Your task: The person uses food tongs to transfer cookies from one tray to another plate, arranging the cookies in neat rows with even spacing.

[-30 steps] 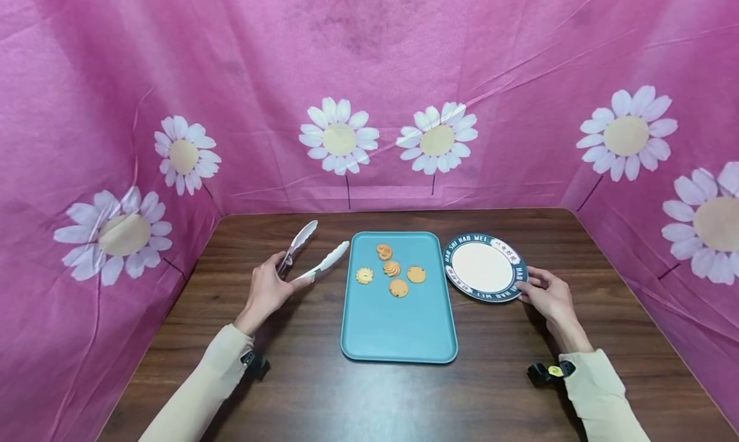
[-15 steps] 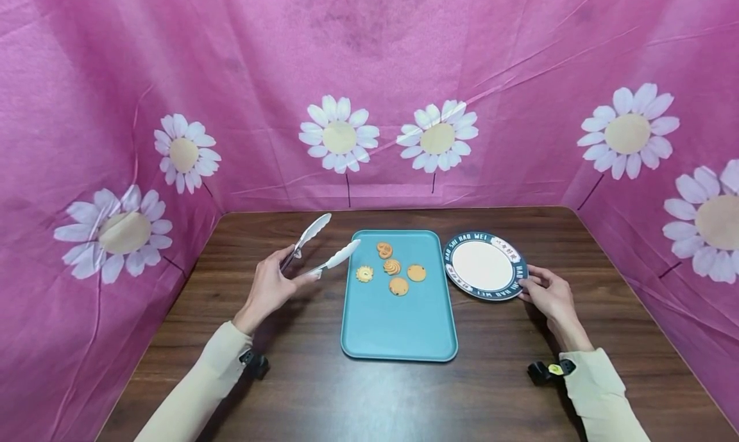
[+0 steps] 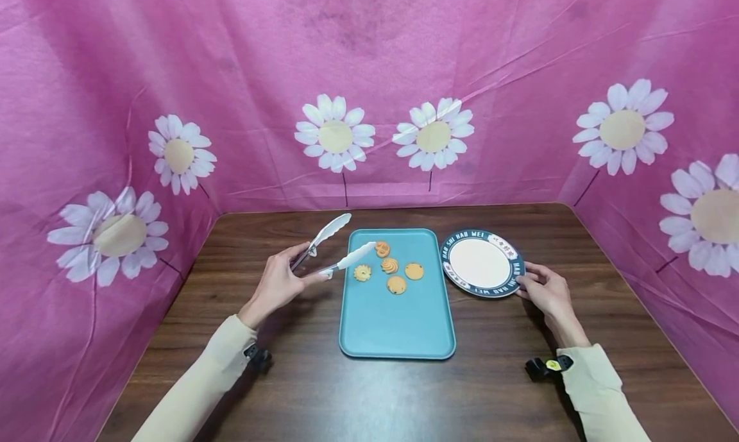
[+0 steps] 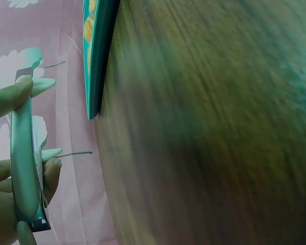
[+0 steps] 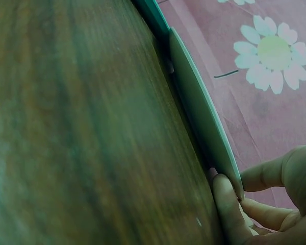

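Note:
My left hand (image 3: 283,280) grips a pair of metal tongs (image 4: 23,153) with white tips, their two arms spread wide. In the head view the nearer tip hangs over the left side of a blue tray (image 3: 397,330). On that tray lie several cookies: a flower-shaped cookie (image 3: 362,273), a pretzel-shaped cookie (image 3: 382,249), a swirled cookie (image 3: 389,266) and round flat cookies (image 3: 414,271). My right hand (image 3: 548,293) pinches the right rim of a white plate (image 3: 479,262) with a dark lettered border. Thumb and fingers stand on either side of that rim in the right wrist view.
Everything stands on a brown wooden table (image 3: 300,391). A pink cloth with printed daisies (image 3: 433,137) hangs behind the table and along both sides. The plate sits close to the tray's right edge.
My left hand has moved right with the spread tongs, bringing one tip from beside the tray to above its left part. My right hand keeps its hold on the plate.

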The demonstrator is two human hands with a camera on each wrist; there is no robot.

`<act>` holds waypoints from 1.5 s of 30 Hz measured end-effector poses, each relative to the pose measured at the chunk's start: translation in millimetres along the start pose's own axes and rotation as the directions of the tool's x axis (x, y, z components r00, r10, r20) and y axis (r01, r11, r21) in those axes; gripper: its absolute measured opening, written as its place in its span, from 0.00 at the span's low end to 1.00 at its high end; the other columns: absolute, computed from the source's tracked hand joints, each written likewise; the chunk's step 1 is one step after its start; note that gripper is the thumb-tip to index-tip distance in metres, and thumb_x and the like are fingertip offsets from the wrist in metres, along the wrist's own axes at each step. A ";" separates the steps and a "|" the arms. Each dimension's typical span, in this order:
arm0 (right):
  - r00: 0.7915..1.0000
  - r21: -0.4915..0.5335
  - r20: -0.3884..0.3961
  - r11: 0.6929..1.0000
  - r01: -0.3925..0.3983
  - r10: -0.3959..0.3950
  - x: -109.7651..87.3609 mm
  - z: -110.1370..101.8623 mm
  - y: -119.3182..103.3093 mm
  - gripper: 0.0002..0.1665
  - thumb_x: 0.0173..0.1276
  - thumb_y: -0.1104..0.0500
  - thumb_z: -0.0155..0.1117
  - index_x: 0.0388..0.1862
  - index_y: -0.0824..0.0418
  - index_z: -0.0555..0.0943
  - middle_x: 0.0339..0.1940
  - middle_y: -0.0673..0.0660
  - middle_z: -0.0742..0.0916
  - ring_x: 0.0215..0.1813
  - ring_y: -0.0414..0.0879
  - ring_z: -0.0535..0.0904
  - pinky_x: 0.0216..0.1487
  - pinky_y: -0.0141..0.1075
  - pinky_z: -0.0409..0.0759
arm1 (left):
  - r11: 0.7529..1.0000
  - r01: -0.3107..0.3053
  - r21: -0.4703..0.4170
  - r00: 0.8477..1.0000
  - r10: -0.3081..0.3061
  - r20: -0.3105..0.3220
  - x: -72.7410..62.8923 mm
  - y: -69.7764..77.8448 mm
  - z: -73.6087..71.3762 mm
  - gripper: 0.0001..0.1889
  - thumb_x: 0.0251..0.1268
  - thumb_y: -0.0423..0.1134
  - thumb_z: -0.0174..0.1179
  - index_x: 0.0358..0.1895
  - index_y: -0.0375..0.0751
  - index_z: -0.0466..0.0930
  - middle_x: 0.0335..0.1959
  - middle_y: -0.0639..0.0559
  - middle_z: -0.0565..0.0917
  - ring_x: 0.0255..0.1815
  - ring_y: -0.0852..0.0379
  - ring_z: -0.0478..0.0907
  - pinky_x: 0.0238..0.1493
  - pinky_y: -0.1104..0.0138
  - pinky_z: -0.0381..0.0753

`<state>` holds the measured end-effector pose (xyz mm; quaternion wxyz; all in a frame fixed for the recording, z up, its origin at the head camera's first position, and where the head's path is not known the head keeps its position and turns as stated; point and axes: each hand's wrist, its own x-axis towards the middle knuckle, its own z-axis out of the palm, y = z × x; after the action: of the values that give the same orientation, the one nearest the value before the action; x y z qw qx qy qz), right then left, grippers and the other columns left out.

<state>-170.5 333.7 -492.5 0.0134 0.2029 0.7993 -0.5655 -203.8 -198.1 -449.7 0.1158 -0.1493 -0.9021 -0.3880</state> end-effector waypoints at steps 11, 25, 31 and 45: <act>1.000 -0.025 0.004 1.000 -0.005 0.005 0.1 0.2 0.3 0.35 0.79 0.60 0.57 0.80 0.68 0.64 0.43 0.45 0.83 0.35 0.25 0.81 0.42 0.25 0.86 | 0.997 -0.079 0.004 0.994 0.079 0.071 3.3 12.5 3.2 0.37 0.46 0.45 0.85 0.62 0.37 0.83 0.49 0.43 0.91 0.49 0.42 0.87 0.53 0.52 0.83; 1.000 -0.006 0.012 1.000 0.018 -0.018 0.4 -2.1 -0.6 0.35 0.78 0.61 0.58 0.80 0.70 0.63 0.36 0.36 0.82 0.35 0.24 0.81 0.41 0.25 0.85 | 0.993 -0.097 0.065 0.975 0.082 0.204 -0.9 21.9 2.1 0.31 0.52 0.43 0.82 0.59 0.34 0.85 0.46 0.41 0.91 0.40 0.46 0.85 0.42 0.53 0.84; 1.000 -0.014 0.007 1.000 0.012 -0.012 0.4 -1.8 0.5 0.35 0.78 0.61 0.57 0.80 0.69 0.64 0.35 0.36 0.81 0.34 0.24 0.81 0.42 0.25 0.85 | 0.987 -0.070 0.142 0.968 0.033 0.249 -3.2 25.0 -2.9 0.30 0.52 0.44 0.82 0.57 0.33 0.86 0.41 0.42 0.91 0.34 0.47 0.82 0.34 0.64 0.77; 1.000 -0.008 0.002 1.000 0.014 -0.014 1.0 -1.0 0.8 0.35 0.78 0.62 0.58 0.80 0.70 0.64 0.35 0.36 0.82 0.34 0.25 0.81 0.41 0.25 0.86 | 0.976 -0.042 0.215 0.946 -0.031 0.324 -3.6 38.9 -7.4 0.27 0.53 0.40 0.80 0.54 0.28 0.86 0.28 0.46 0.84 0.23 0.60 0.68 0.22 0.67 0.66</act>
<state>-170.9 335.2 -493.0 0.0110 0.1965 0.8031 -0.5625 -185.7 -178.7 -420.0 -0.0180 -0.2000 -0.9456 -0.2561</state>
